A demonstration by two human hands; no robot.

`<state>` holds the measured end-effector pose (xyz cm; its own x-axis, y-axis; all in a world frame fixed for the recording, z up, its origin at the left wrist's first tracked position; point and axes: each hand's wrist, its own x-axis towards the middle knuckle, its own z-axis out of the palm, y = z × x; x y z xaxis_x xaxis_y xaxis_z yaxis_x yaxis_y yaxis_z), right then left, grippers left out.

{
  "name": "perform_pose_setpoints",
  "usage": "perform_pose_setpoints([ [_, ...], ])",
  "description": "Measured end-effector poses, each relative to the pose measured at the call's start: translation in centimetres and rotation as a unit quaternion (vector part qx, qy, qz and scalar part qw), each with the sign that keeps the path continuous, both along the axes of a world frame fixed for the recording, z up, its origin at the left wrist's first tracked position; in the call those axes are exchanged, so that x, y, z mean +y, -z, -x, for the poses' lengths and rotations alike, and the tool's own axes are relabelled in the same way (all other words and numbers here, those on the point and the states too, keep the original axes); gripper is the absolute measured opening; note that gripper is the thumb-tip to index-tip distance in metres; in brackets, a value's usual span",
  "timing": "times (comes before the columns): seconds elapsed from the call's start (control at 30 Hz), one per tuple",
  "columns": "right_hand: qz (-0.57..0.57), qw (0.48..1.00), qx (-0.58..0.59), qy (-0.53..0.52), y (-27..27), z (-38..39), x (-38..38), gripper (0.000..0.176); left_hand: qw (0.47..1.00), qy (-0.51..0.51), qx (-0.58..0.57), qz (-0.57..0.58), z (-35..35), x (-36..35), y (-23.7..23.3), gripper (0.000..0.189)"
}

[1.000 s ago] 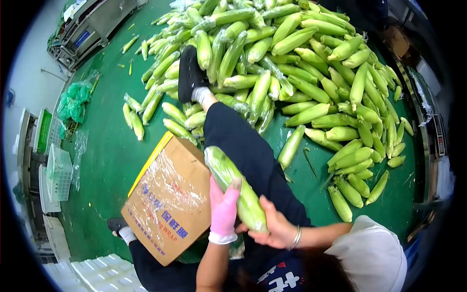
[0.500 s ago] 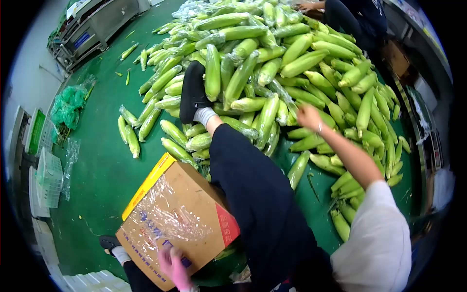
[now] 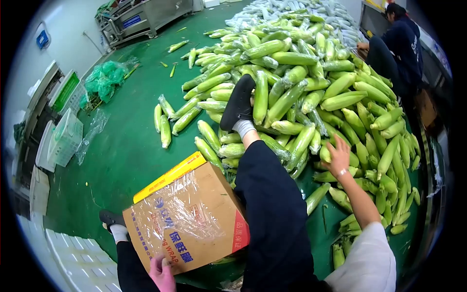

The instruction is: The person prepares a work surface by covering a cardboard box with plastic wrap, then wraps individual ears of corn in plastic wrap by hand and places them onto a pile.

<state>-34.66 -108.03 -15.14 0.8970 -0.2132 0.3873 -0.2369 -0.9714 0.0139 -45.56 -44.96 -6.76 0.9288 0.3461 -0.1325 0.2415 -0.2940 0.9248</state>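
Note:
A brown cardboard carton [image 3: 192, 214], printed with blue and red lettering and topped with clear cling film [image 3: 182, 194], lies tilted across my lap. Along its far side runs a yellow box [image 3: 170, 176]. My left hand [image 3: 161, 273] rests at the carton's near edge, fingers curled together; what they hold, if anything, cannot be made out. On the right, my right hand [image 3: 339, 158] has its fingers apart over the heap of corn ears [image 3: 352, 100], close to one green ear [image 3: 326, 154]. Many ears are in green husks, and some are wrapped in film.
My shoe [image 3: 238, 102] presses against the heap. Film-wrapped ears [image 3: 296, 9] lie at the back, near a crouching person [image 3: 401, 48]. Green netting [image 3: 103, 80] and white baskets [image 3: 68, 138] are on the left, and a metal machine [image 3: 151, 19] stands behind. Loose ears [image 3: 165, 132] dot the green floor.
The view has swung left and up, showing more of the back. My right hand has gone from a blurred fist to spread fingers over the ears. My left hand stays by the carton's near edge.

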Motion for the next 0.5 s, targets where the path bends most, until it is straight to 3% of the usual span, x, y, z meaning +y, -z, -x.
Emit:
perform_pose_setpoints([
  [0.07,-0.052,0.995,-0.083,0.013,-3.3,3.7,1.5,0.08,0.998,-0.047,0.044,-0.028,1.3,2.1,0.2,0.019],
  [0.1,-0.175,0.975,-0.133,0.039,-4.1,5.6,0.8,0.078,0.996,-0.062,0.055,0.03,1.7,2.8,-0.2,0.022],
  [0.13,-0.299,0.935,-0.178,0.062,-5.0,7.4,-0.3,0.076,0.998,-0.064,0.017,-0.012,1.6,4.1,1.3,0.007],
  [0.17,-0.456,0.869,-0.162,0.103,-8.5,8.9,-1.0,0.069,0.998,-0.041,-0.01,-0.044,1.4,4.6,1.3,0.007],
  [0.2,-0.447,0.857,-0.232,0.114,-8.5,10.9,-5.6,0.056,0.995,-0.04,-0.005,-0.089,1.5,5.4,1.4,0.005],
  [0.23,-0.478,0.86,-0.143,0.106,-9.7,13.4,-14.4,0.046,0.995,-0.044,0.0,-0.09,1.5,6.3,1.8,0.006],
  [0.27,-0.456,0.873,-0.165,0.049,-17.8,13.6,-10.2,0.046,0.991,-0.037,-0.007,-0.126,1.0,6.0,0.3,0.01],
  [0.3,-0.611,0.767,-0.194,-0.043,-22.2,12.9,-12.0,0.055,0.979,-0.031,-0.043,-0.199,0.9,7.3,1.0,0.015],
  [0.33,-0.756,0.607,-0.149,-0.197,-25.7,12.3,-12.6,0.054,0.975,-0.04,-0.058,-0.209,0.7,8.2,1.6,0.02],
  [0.4,-0.703,0.652,-0.214,-0.186,-29.3,9.3,-4.1,0.059,0.98,-0.05,-0.055,-0.186,-0.3,8.8,1.7,0.03],
  [0.43,-0.548,0.799,-0.176,-0.172,-27.6,8.1,-0.6,0.06,0.982,-0.071,-0.026,-0.172,-1.0,8.3,1.6,0.036],
  [0.47,-0.367,0.905,-0.145,-0.159,-23.7,6.4,3.4,0.063,0.964,-0.065,-0.059,-0.252,-0.9,9.1,3.6,0.043],
  [0.5,-0.551,0.798,-0.212,-0.118,-19.5,4.4,11.7,0.068,0.952,-0.046,-0.046,-0.299,-1.4,8.9,3.0,0.047],
])
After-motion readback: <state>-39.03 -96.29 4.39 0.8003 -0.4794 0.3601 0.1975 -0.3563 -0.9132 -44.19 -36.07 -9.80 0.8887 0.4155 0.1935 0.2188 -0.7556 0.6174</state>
